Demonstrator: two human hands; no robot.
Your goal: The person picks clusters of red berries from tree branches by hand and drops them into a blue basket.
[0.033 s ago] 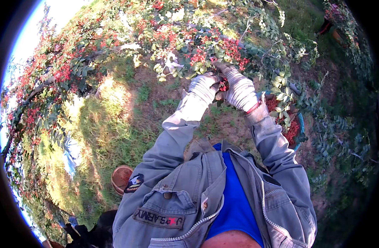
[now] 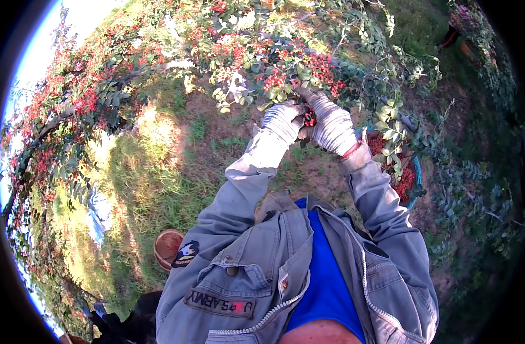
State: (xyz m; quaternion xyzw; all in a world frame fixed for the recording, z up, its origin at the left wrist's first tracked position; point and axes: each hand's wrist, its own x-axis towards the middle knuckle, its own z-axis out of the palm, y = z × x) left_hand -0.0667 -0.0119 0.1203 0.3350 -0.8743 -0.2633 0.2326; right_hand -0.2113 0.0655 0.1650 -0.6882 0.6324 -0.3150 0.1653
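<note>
Both my hands wear dirty, pale gloves and meet below a leafy branch heavy with red berry clusters [image 2: 317, 67]. My left hand [image 2: 282, 119] is closed, its fingers curled toward the right one. My right hand [image 2: 329, 121] also has its fingers bent, reaching up to the leaves. Between the two hands shows a small bunch of red berries [image 2: 309, 118]; the fingers partly cover it. Which fingers press on the stem cannot be made out.
A blue-rimmed basket [image 2: 417, 178] of red berries stands at the right, partly behind leaves. A round brown bucket [image 2: 166, 247] sits on the grass at the lower left. Berry-laden branches [image 2: 67, 114] spread across the left, and a blue-white sheet [image 2: 98, 215] lies beneath.
</note>
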